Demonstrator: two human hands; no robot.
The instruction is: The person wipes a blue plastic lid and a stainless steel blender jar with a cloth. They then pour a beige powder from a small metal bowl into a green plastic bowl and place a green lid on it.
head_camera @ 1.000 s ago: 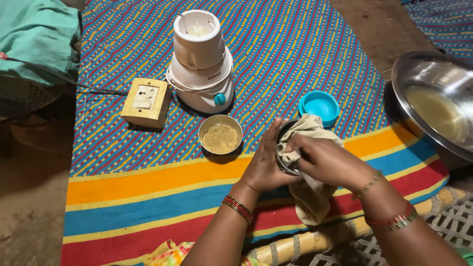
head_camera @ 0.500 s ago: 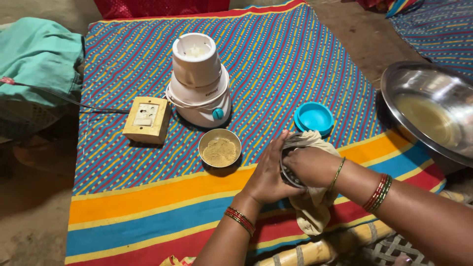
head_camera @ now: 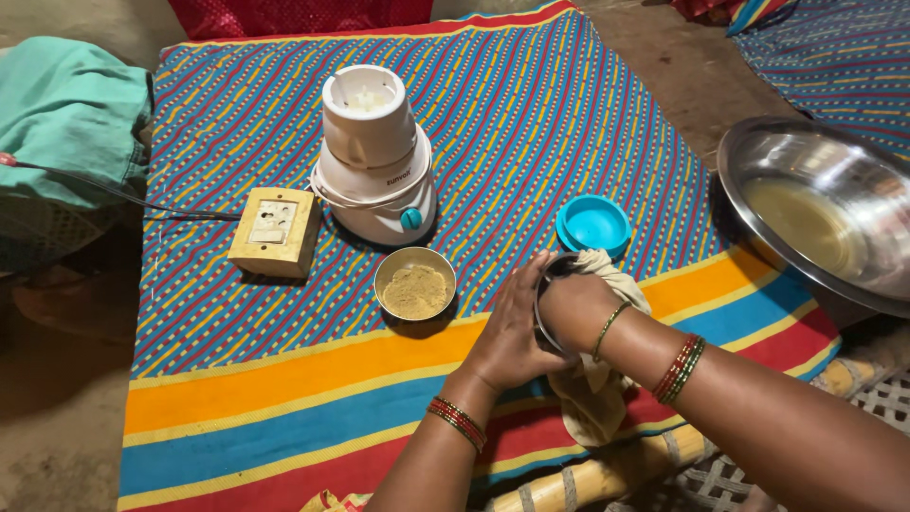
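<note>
Item in hand: a round steel grinder jar (head_camera: 545,313), tipped on its side above the striped multicoloured cloth mat (head_camera: 284,379), its open mouth facing your right. Your left hand (head_camera: 512,327) is cupping the jar's outer wall, fingers curled up around the rim at the far side, palm pressing the metal. Your right hand (head_camera: 573,308) is sitting wrist-deep in the jar's mouth, wrapped in a beige rag (head_camera: 592,393); whether those fingers are spread or bunched inside you cannot tell, since the jar is hiding them. The rag is spilling out over the rim behind your hand and hanging loose below your wrist. Nearby stock: a small steel bowl of tan ground powder (head_camera: 415,284) is resting on the mat just left of your left hand; a turquoise round plastic lid (head_camera: 593,226) is lying just beyond the jar; a white mixer-grinder base (head_camera: 372,156) is standing farther back, beside a cream wooden switch box (head_camera: 271,230). A wide steel basin holding pale liquid (head_camera: 825,213) is sitting off the mat at right.
</note>
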